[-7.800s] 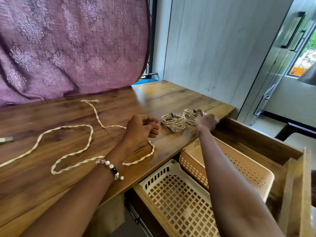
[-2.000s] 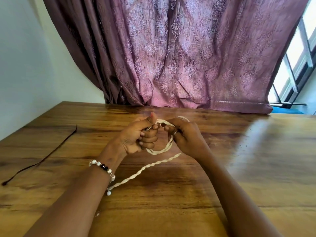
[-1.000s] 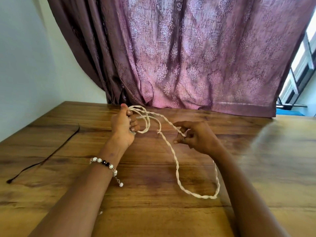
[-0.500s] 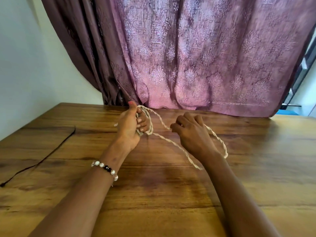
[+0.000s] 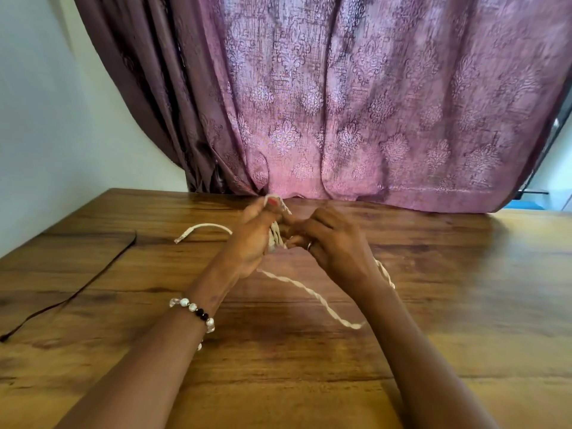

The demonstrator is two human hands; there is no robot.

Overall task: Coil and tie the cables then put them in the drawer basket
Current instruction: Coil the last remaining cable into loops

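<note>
Here we grip several loops of the cream twisted cable [image 5: 312, 293] in our left hand [image 5: 253, 239], thumb raised, above the wooden table [image 5: 448, 305]. Our right hand [image 5: 332, 243] pinches the strand just beside it. Slack hangs looping between our forearms; one end curves out to the left. A thin dark cord [image 5: 71, 292] lies far left.

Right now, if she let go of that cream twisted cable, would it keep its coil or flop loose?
Probably flop: the cable droops in a slack loop below her hands. Its free end holds a gentle arc, so it seems slightly springy and may uncoil untied.
</note>
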